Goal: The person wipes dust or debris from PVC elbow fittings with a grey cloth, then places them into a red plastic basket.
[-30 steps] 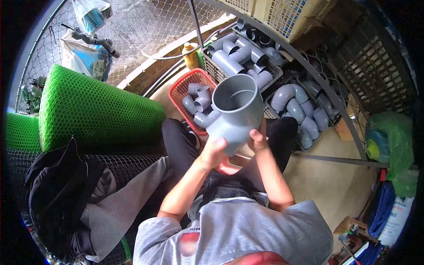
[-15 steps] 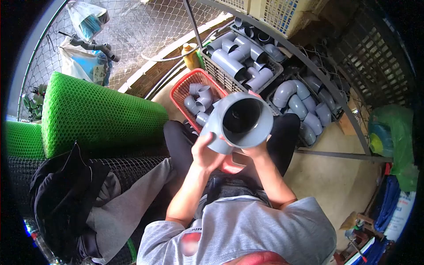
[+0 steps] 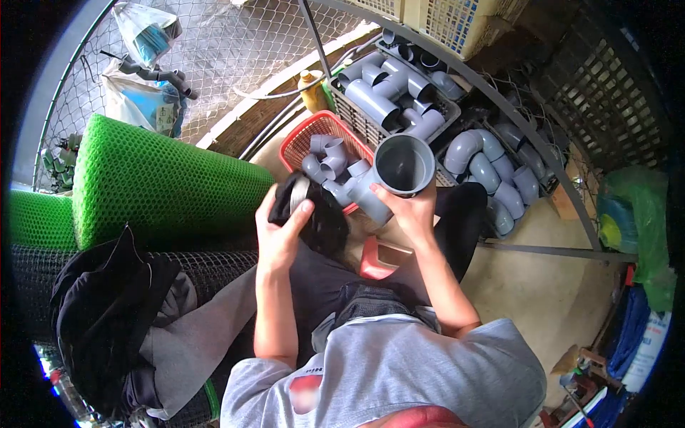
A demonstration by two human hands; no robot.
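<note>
My right hand (image 3: 410,210) grips a large grey plastic pipe fitting (image 3: 372,203) by its body, thumb across the near side. Its wide round mouth faces up toward me, and a second, branching part points left and down. To the left of it, my left hand (image 3: 277,239) is closed around a bunched black cloth (image 3: 325,217) with a pale band near the thumb. The cloth hangs beside the fitting, over my leg. Behind the fitting stands a red plastic basket (image 3: 289,146) holding several smaller grey elbows (image 3: 333,160).
Black crates (image 3: 349,114) at the back right hold more grey fittings. A green mesh roll (image 3: 164,189) lies on the left, near a dark garment (image 3: 107,307). Between my legs sits a red plastic stool (image 3: 374,262). A metal frame bar (image 3: 535,250) runs along the right.
My left hand has let go of the fitting, moved left and taken hold of the black cloth. My right hand keeps the fitting, now farther from me and turned.
</note>
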